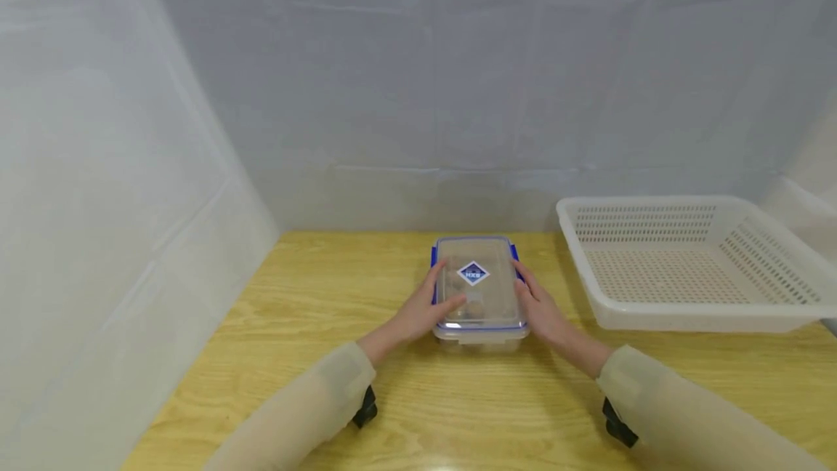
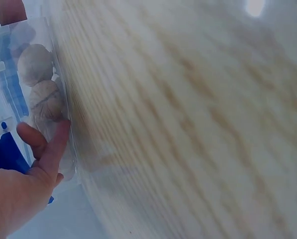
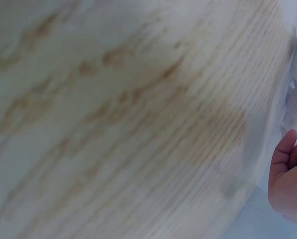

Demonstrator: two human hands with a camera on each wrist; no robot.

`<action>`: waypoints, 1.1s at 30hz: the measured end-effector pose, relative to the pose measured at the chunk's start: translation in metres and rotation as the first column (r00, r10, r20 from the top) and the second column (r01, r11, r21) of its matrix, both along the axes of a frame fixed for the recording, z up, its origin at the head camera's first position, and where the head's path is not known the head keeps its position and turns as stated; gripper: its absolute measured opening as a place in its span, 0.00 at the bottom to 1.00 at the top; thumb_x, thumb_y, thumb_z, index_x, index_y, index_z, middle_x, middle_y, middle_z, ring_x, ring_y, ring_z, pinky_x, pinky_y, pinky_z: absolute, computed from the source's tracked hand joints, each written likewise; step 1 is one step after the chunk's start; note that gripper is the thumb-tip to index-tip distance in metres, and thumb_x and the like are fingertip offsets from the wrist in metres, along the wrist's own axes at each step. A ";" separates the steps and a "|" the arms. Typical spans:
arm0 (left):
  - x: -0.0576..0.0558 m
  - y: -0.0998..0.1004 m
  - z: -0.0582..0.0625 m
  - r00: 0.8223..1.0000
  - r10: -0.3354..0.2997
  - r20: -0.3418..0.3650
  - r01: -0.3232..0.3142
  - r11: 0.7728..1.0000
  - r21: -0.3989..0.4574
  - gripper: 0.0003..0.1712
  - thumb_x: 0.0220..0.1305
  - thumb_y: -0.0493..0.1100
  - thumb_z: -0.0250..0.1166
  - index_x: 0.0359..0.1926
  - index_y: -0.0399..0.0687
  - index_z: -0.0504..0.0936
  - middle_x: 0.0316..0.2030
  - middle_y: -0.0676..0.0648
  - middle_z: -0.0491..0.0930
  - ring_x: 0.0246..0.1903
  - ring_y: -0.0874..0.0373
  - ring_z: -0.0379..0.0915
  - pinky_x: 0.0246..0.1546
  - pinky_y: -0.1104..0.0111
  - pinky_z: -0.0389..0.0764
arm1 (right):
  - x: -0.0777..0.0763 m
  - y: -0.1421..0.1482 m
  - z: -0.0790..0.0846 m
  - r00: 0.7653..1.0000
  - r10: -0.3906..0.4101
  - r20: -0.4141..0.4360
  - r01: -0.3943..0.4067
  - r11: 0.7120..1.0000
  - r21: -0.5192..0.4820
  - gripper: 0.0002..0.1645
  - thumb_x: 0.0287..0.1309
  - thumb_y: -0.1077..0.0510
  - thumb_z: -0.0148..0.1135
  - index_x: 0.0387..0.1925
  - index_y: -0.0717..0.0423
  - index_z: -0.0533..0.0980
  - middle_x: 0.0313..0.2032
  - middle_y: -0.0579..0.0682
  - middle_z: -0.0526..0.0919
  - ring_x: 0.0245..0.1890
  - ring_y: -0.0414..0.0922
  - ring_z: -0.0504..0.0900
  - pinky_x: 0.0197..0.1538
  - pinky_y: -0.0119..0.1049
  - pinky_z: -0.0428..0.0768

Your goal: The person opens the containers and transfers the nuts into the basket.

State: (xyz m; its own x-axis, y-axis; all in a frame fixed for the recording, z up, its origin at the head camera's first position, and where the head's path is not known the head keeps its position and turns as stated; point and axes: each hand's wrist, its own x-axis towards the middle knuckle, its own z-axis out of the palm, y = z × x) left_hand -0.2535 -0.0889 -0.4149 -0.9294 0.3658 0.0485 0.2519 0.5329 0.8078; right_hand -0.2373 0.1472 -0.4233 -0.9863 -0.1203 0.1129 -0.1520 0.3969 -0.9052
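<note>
A clear food container (image 1: 490, 307) with a blue-edged lid lies over the middle of the table, a blue diamond label (image 1: 473, 273) on top. My left hand (image 1: 418, 311) grips its left side, the thumb over the lid near the front corner and the fingers along the edge. On the opposite side my right hand (image 1: 546, 317) holds the right edge, fingers by the blue side clip. Through the clear wall in the left wrist view, round brownish things (image 2: 36, 64) show inside, their kind unclear. The right wrist view catches only part of the right hand (image 3: 290, 184).
To the right stands a white plastic basket (image 1: 693, 317) with slotted walls. The wood-grain table (image 1: 327, 267) ends at a pale sheet (image 1: 405, 93) hung behind, with another sheet (image 1: 131, 202) along the left side.
</note>
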 end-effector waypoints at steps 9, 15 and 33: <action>0.001 0.001 0.000 0.999 0.003 0.051 -0.004 1.000 0.011 0.50 0.66 0.62 0.59 0.77 0.57 0.41 0.69 0.30 0.55 0.64 0.33 0.57 0.64 0.44 0.57 | 0.000 -0.001 -0.002 1.000 -0.019 0.013 0.020 0.998 -0.067 0.28 0.77 0.60 0.34 0.73 0.63 0.51 0.70 0.70 0.52 0.70 0.64 0.50 0.70 0.54 0.50; -0.001 0.001 -0.001 0.998 -0.005 0.062 0.003 0.999 0.035 0.50 0.66 0.61 0.60 0.77 0.57 0.40 0.69 0.29 0.54 0.65 0.32 0.56 0.65 0.45 0.56 | 0.000 -0.001 0.000 1.000 -0.015 0.010 0.015 0.997 -0.080 0.28 0.77 0.60 0.34 0.73 0.65 0.51 0.70 0.71 0.52 0.69 0.65 0.52 0.69 0.54 0.51; -0.002 -0.001 -0.002 0.997 0.005 0.082 -0.008 0.999 0.037 0.50 0.67 0.60 0.60 0.77 0.57 0.40 0.68 0.27 0.55 0.65 0.32 0.56 0.64 0.44 0.56 | -0.001 0.002 -0.001 0.998 0.022 -0.051 -0.023 0.999 -0.023 0.27 0.77 0.61 0.35 0.71 0.69 0.51 0.68 0.73 0.52 0.68 0.68 0.52 0.69 0.55 0.50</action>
